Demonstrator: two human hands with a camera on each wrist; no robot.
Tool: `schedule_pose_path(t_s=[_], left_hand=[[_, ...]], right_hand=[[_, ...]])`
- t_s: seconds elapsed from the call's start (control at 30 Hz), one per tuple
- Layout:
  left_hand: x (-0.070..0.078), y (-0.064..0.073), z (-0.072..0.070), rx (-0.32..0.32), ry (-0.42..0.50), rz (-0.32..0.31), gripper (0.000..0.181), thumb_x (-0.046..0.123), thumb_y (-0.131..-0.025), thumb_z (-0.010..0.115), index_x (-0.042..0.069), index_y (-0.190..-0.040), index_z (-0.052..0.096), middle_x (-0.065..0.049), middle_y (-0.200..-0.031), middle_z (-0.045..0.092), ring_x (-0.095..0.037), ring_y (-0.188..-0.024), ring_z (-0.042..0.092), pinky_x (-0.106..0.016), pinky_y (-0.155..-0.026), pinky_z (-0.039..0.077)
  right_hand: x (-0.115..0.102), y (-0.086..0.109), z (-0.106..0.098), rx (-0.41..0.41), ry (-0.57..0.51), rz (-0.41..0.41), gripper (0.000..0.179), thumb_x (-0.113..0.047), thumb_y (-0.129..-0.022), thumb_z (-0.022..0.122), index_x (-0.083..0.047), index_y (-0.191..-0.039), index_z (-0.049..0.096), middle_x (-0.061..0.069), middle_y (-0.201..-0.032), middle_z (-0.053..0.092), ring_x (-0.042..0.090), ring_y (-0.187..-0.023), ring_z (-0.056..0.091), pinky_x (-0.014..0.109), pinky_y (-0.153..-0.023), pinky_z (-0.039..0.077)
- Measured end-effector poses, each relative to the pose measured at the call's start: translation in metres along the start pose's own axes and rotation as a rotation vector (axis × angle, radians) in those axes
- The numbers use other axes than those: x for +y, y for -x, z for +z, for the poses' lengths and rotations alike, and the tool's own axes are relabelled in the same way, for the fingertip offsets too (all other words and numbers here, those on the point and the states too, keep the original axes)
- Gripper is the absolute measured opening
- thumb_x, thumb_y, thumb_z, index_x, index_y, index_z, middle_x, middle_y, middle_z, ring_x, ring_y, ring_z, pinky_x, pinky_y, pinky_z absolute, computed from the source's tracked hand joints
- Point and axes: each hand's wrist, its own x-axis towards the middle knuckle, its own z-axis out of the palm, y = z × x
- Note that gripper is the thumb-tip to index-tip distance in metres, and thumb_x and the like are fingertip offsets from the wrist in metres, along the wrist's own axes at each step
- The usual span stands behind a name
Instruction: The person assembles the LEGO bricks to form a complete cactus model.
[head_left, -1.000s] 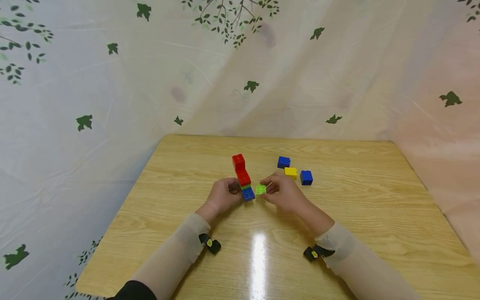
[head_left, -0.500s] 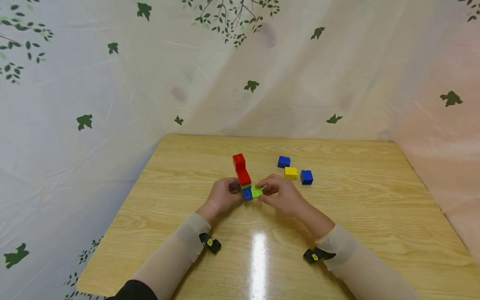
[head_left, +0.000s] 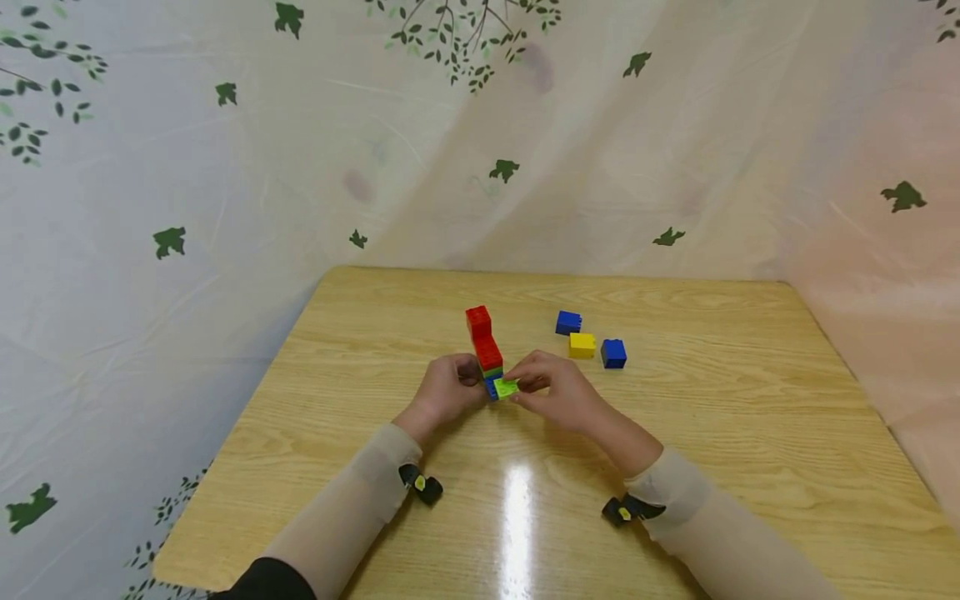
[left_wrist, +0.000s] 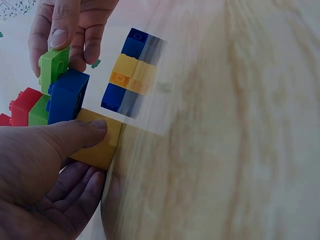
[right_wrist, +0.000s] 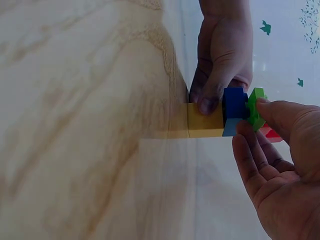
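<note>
My left hand [head_left: 447,387] grips the yellow toy brick [left_wrist: 102,147] that forms the foot of a small tower, its thumb across the brick's side. Above the yellow sits a blue brick [left_wrist: 69,97], then a thin green brick [left_wrist: 38,112] and red bricks [head_left: 488,354] stepping upward. Between thumb and fingers my right hand [head_left: 562,393] pinches a thin light green brick [right_wrist: 256,109]. It overlaps the blue brick's studded top in the head view, beside the red part, and appears slightly tilted in the right wrist view.
Right of the tower, behind my right hand, lie a loose yellow brick [head_left: 582,346] and two blue bricks, one farther back [head_left: 568,322] and one to the right [head_left: 613,353]. The wooden table [head_left: 720,400] ends at a patterned cloth [head_left: 570,208] behind.
My right hand has moved left with the light green brick, from beside the tower to over the blue brick's top. My left hand has stayed on the tower's foot.
</note>
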Motion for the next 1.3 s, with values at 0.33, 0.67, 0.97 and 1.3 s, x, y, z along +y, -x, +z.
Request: schedule_pose_path(t_s=[0.33,0.67,0.97,1.3], left_hand=[[0.001,-0.0005,0.0006,0.003,0.016,0.005,0.025,0.008,-0.088,0.084,0.008,-0.112,0.078,-0.002,-0.102,0.078,-0.016,-0.096,0.072,-0.035,-0.088,0.06],[0.0002,-0.001,0.0002,-0.008,0.022,-0.007,0.023,0.007,-0.088,0.083,0.009,-0.111,0.078,-0.002,-0.102,0.077,-0.016,-0.097,0.071,-0.035,-0.089,0.059],[-0.0005,-0.001,0.0005,0.001,0.018,-0.002,0.021,0.008,-0.088,0.083,0.01,-0.108,0.079,0.0,-0.099,0.077,-0.015,-0.094,0.072,-0.036,-0.088,0.059],[-0.0012,-0.001,0.001,0.0,0.002,0.017,0.018,0.008,-0.088,0.082,0.011,-0.105,0.079,0.001,-0.096,0.077,-0.013,-0.091,0.071,-0.035,-0.086,0.059]], right_hand=[[0.0002,-0.0012,0.0041,-0.015,0.016,-0.015,0.027,-0.006,-0.094,0.078,-0.013,-0.12,0.08,-0.001,-0.115,0.066,0.022,-0.107,0.066,0.036,-0.088,0.059],[-0.0019,-0.0003,0.0061,-0.022,0.026,-0.039,0.028,-0.004,-0.094,0.079,-0.012,-0.12,0.08,0.0,-0.116,0.064,0.021,-0.107,0.066,0.028,-0.082,0.061],[-0.0067,-0.0004,0.0087,-0.019,0.111,-0.089,0.029,0.001,-0.093,0.078,-0.009,-0.12,0.08,0.001,-0.114,0.062,0.022,-0.107,0.068,0.028,-0.084,0.06],[-0.0063,-0.0011,0.0093,-0.006,0.304,-0.178,0.03,-0.004,-0.093,0.079,-0.014,-0.122,0.08,-0.001,-0.116,0.062,0.017,-0.085,0.059,0.025,-0.066,0.05]])
